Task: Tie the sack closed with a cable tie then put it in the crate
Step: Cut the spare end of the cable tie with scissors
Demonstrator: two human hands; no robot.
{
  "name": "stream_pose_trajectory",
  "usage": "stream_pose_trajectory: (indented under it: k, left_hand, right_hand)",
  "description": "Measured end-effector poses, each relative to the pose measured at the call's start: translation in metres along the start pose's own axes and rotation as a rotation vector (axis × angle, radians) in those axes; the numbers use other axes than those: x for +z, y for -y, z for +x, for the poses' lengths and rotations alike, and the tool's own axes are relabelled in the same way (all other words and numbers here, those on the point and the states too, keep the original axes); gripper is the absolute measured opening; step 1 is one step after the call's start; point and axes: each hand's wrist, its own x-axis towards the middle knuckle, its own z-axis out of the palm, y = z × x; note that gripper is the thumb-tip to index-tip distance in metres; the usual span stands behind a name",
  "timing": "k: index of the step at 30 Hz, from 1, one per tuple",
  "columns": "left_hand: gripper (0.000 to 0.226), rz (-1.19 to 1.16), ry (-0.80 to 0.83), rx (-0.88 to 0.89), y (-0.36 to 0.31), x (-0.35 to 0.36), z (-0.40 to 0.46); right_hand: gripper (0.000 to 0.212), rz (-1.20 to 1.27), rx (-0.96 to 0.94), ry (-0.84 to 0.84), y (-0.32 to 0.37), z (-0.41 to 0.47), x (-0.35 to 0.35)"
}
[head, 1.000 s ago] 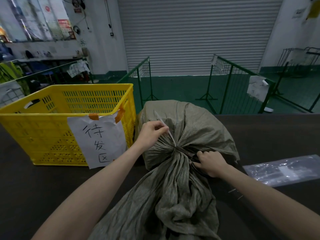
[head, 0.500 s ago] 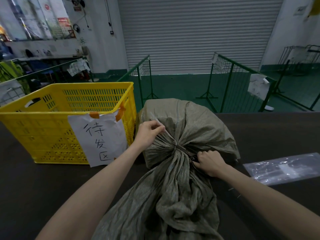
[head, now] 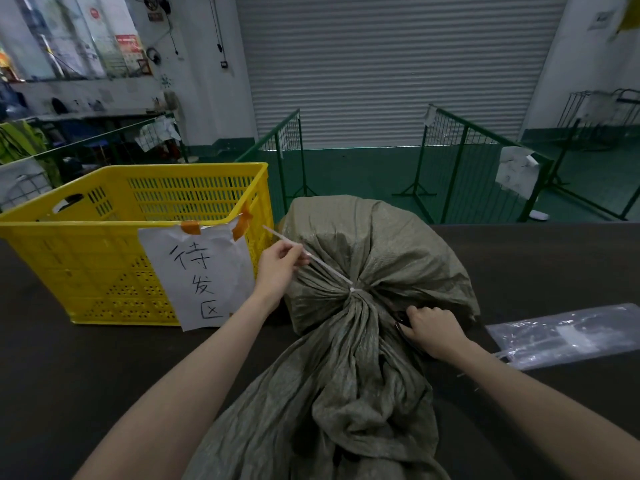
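A grey-green woven sack lies on the dark table, its neck bunched together at the middle. A white cable tie circles that neck, and its long tail runs up and to the left. My left hand pinches the tail and holds it taut, to the left of the sack. My right hand grips the bunched neck fabric on the right side, just below the tie. The yellow slatted crate stands to the left of the sack, with a white paper label taped to its front.
A clear plastic bag lies on the table to the right. Green wire fence panels stand behind the table, in front of a closed roller door. The sack's loose open end spreads toward me between my arms.
My left hand has pulled the tie's tail further out to the left, so more of it shows and the loop sits tighter on the neck. My right hand stays on the neck.
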Motion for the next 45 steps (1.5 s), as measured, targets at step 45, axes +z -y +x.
stream_pose_trajectory:
  k: [45]
  left_hand:
    - [0.017,-0.138,0.005,-0.276,0.050,0.053,-0.019]
  right_hand:
    - [0.028,0.505,0.601,0.211,-0.074,0.001,0.094]
